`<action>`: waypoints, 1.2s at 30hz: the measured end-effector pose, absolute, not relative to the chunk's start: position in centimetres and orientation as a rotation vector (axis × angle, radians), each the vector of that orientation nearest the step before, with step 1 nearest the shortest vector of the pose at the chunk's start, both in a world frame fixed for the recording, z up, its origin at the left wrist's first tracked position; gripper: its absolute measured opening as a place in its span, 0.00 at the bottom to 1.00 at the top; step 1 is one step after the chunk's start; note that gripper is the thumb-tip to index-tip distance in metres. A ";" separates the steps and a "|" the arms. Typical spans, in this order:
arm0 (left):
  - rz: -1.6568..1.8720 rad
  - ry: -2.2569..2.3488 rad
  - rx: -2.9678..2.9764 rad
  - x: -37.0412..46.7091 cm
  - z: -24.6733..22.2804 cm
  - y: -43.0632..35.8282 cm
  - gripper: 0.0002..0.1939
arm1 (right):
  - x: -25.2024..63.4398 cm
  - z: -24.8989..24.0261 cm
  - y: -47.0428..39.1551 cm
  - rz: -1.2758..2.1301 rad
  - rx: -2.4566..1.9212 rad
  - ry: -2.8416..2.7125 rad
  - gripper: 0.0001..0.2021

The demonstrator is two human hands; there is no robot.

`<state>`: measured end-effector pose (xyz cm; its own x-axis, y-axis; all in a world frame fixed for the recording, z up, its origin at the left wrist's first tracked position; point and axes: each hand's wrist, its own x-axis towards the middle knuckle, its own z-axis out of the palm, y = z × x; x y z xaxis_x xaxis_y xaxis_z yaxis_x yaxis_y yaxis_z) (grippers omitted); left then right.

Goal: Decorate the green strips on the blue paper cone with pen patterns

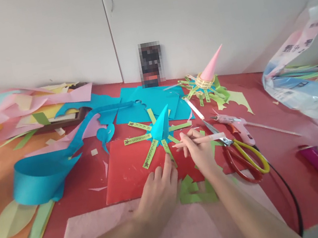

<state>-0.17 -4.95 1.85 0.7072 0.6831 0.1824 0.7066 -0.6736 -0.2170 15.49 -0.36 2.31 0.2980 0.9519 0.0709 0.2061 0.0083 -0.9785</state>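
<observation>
A blue paper cone (pixel 160 125) stands on the red board, with several green paper strips (pixel 150 153) spreading out from its base. Dark drawn marks and stars show on some strips. My left hand (pixel 160 184) rests on the board, its index finger stretched out onto the end of the strip nearest me. Between the fingers of my right hand (pixel 198 151) is a pale pink pen (pixel 208 138), its tip pointing left, close beside that same strip. Whether the tip touches paper I cannot tell.
Yellow-and-red-handled scissors (pixel 250 156) and a pink glue gun (pixel 235 122) lie right of my right hand. Behind stands a pink paper cone (pixel 212 64) on green strips. Blue paper (pixel 40 177) curls at left. Green scraps (pixel 198 192) lie in front; a pixelated object (pixel 151 65) leans on the wall.
</observation>
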 end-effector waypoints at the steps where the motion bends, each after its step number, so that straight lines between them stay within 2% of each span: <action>1: -0.118 -1.088 -2.645 -0.2 1.8 -4.9 0.16 | 15.5 2.3 -0.3 0.856 -1.452 -1.136 0.16; 16: -0.070 -1.087 -2.647 -0.2 1.6 -5.1 0.17 | 15.4 2.1 -0.6 0.909 -1.414 -1.358 0.16; 36: -0.080 -1.076 -2.650 -0.2 1.7 -5.0 0.17 | 15.5 2.1 -0.7 0.903 -1.460 -1.333 0.18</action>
<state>-0.23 -4.97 1.71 0.7213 0.6751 0.1550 0.6906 -0.6837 -0.2359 15.50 -0.66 2.09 0.1402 0.9878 0.0683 0.3031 0.0229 -0.9527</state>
